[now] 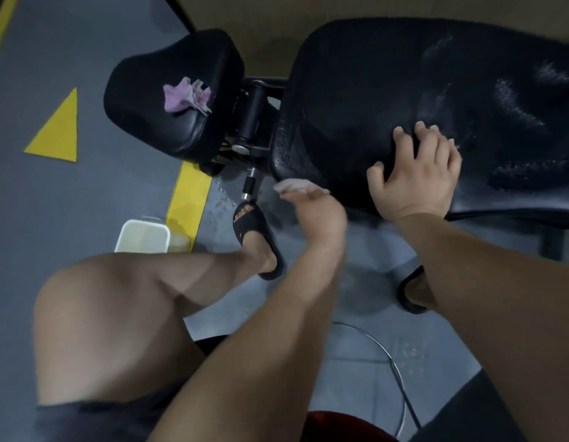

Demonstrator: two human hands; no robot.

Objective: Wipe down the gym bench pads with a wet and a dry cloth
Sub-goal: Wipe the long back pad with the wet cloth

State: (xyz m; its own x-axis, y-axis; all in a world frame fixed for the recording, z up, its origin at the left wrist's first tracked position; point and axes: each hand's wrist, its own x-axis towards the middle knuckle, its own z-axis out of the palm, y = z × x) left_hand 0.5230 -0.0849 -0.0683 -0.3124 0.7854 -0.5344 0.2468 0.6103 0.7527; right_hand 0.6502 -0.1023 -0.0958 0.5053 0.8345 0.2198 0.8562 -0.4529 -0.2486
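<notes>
The long back pad (388,74) lay across the upper right, streaked with wet smears. I judged the wet pass well under way and the drying not yet done. My left hand (318,215) pressed a pale cloth (292,185) to the pad's near corner; I could not tell whether its fingers curled round it. My right hand (417,170) rested flat on the pad, fingers spread wide. A purple cloth (187,95) lay crumpled on the seat pad (143,90), and a white tub (143,239) stood on the floor.
</notes>
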